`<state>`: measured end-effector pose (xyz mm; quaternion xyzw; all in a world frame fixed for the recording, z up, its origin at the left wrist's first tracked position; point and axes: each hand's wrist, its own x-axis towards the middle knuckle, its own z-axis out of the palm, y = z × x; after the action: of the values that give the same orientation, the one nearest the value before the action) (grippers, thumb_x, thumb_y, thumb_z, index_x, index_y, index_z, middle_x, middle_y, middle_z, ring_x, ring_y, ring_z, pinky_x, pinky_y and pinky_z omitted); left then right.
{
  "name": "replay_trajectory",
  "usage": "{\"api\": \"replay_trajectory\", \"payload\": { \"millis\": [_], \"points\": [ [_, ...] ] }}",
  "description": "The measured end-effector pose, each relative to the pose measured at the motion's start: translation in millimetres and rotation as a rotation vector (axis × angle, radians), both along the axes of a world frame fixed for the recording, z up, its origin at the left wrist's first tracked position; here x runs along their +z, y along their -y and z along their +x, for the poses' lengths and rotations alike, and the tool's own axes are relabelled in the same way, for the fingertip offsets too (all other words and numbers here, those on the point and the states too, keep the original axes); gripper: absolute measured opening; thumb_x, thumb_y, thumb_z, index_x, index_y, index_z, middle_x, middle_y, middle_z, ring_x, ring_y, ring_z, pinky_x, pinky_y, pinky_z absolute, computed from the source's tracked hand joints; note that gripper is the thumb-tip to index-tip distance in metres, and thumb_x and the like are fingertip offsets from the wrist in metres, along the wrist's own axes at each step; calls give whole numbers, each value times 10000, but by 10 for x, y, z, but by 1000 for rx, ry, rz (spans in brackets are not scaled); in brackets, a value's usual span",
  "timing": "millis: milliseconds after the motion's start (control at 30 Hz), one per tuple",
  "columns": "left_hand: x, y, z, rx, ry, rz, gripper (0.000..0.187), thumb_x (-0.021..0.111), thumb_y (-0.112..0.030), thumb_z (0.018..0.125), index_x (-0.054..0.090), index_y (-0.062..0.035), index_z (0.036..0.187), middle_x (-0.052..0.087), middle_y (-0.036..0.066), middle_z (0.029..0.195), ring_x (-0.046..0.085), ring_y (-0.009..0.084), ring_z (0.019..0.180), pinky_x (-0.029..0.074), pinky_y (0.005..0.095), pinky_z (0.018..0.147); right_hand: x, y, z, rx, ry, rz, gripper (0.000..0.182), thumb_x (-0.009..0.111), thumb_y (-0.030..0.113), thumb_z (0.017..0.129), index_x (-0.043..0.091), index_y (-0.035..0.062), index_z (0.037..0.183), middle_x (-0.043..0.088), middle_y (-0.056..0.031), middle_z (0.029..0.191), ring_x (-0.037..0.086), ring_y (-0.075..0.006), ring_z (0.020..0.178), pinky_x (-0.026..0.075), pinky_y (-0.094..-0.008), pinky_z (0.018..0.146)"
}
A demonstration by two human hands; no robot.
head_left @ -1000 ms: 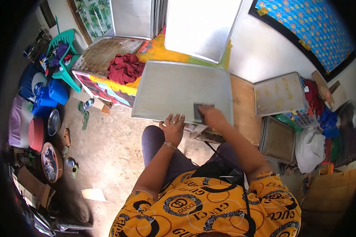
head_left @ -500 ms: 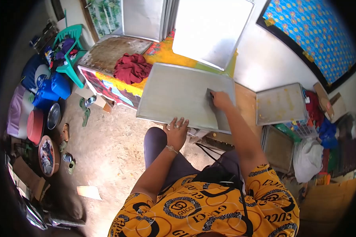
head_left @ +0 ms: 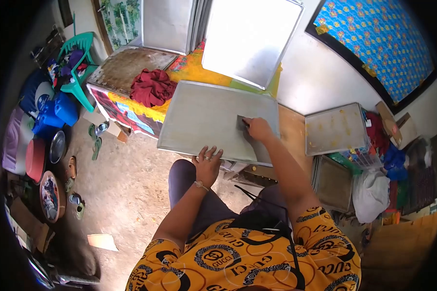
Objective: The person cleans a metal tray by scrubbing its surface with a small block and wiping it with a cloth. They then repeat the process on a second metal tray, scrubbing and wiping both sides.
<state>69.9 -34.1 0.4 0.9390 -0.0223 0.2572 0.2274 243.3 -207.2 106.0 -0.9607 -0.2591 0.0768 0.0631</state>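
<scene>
Left hand [head_left: 208, 166]: fingers slightly apart on the near rim of the grey rectangular metal tray [head_left: 218, 121], likely steadying it. Right hand [head_left: 259, 129]: fingers closed on a small dark flat scraper-like piece [head_left: 241, 122], pressed to the tray's face right of centre, presumably for scraping or wiping. Tray lies across the table [head_left: 296, 126] edge, near side toward the person's lap.

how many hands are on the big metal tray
2: the left hand at the near edge of the metal tray, and the right hand over its surface, holding a dark pad.
</scene>
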Motion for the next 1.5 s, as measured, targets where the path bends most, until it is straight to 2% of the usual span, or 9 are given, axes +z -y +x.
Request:
{"api": "replay_trajectory", "payload": {
  "millis": [200, 300, 567, 767, 900, 1033, 1233, 1300, 1500],
  "points": [
    [6, 2, -13, 4, 12, -32, 375, 649, -212, 792, 590, -216, 1163, 512, 23, 1270, 375, 292, 1252, 283, 603, 900, -327, -342, -491, 297, 211, 248, 262, 522, 114, 759, 632, 38, 985, 652, -201, 882, 636, -352, 826, 506, -447, 740],
    [-92, 3, 39, -3, 25, -48, 374, 648, -203, 789, 592, -213, 1159, 521, 30, 1262, 376, 297, 1249, 288, 600, 898, -518, -442, -666, 336, 368, 165, 383, 520, 122, 758, 601, 65, 1128, 661, -180, 909, 640, -358, 794, 511, -448, 721],
    [-19, -22, -2, -20, 42, -27, 413, 654, -192, 776, 586, -224, 1181, 515, 28, 1270, 378, 289, 1248, 283, 589, 908, -181, -6, 219, -59, 119, -16, 329, 527, 117, 744, 619, 49, 1052, 659, -190, 854, 637, -375, 762, 505, -474, 676],
    [-80, -4, 33, -17, 21, -85, 392, 652, -188, 774, 590, -221, 1159, 514, 27, 1263, 382, 283, 1243, 281, 582, 916, -462, -628, -595, 286, 251, 18, 346, 502, 132, 783, 557, 28, 1108, 623, -216, 1024, 624, -367, 873, 506, -446, 778],
    [-6, 7, -5, -15, 17, -63, 385, 652, -182, 776, 589, -217, 1155, 522, 26, 1248, 375, 282, 1249, 281, 583, 917, -295, -487, -249, 32, -2, 49, 286, 510, 149, 794, 612, 48, 1041, 647, -203, 950, 625, -362, 862, 500, -467, 769],
    [23, -37, -18, -28, 24, -55, 390, 652, -175, 779, 585, -216, 1162, 516, 27, 1262, 368, 282, 1255, 284, 588, 913, -266, 160, 275, -188, 188, -27, 224, 524, 188, 797, 668, 17, 813, 662, -201, 853, 650, -344, 796, 516, -455, 700],
    [-15, 16, 34, -20, 59, -116, 383, 659, -136, 758, 606, -201, 1131, 532, 43, 1237, 392, 295, 1233, 304, 545, 898, -224, -380, -311, 71, 7, -122, 239, 539, 168, 779, 637, -7, 909, 652, -211, 877, 644, -357, 793, 512, -464, 675],
    [-40, -4, 60, 3, 50, -75, 369, 675, -118, 736, 623, -186, 1095, 543, 58, 1214, 408, 315, 1212, 315, 522, 878, -541, -684, -637, 321, 272, 49, 314, 544, 137, 741, 562, -41, 999, 640, -220, 935, 649, -343, 786, 517, -457, 683],
    [-12, -45, -20, -44, -14, -62, 413, 649, -163, 784, 572, -225, 1186, 471, 23, 1313, 357, 270, 1273, 280, 617, 916, -317, -415, -91, -42, 36, 13, 200, 525, 155, 782, 651, 19, 855, 656, -205, 849, 645, -353, 771, 518, -452, 681]
  ]
}}
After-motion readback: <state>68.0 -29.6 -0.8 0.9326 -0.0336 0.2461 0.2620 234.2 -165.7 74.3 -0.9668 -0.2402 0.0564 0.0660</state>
